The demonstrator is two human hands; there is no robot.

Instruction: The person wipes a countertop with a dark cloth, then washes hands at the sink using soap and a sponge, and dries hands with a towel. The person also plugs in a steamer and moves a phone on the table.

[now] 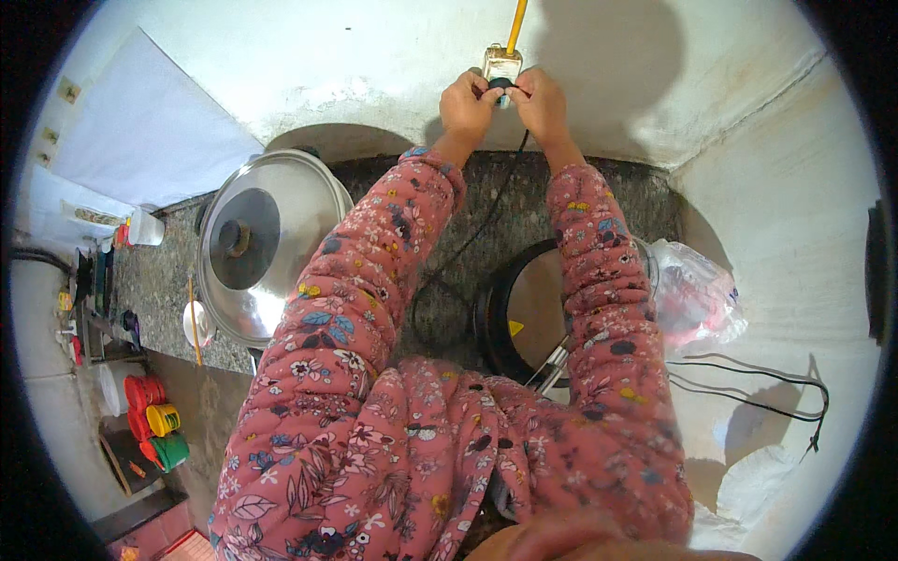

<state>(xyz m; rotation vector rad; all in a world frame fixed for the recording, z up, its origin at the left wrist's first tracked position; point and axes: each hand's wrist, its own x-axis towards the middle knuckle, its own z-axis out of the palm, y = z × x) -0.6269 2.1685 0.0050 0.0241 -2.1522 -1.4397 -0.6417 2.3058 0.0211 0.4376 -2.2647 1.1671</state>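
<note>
Both my arms, in pink floral sleeves, reach up to a wall-mounted electrical socket box (502,63) with a yellow conduit (518,26) rising from it. My left hand (468,105) and my right hand (539,105) pinch a black plug (501,84) between them at the box's lower part. Whether it sits fully in the socket is hidden by my fingers. A black cord (499,200) hangs down the wall beside my right wrist and runs over the dark stone counter, where part of it lies in a loop. Below my right forearm is a round black-rimmed appliance (537,301).
A large steel pot with a lid (259,245) stands left of my left arm. A white bowl with a stick (199,324) lies beyond it. A clear plastic bag (694,294) rests at the right wall, near a hanging black cord (765,400). Colored tubs (163,421) sit lower left.
</note>
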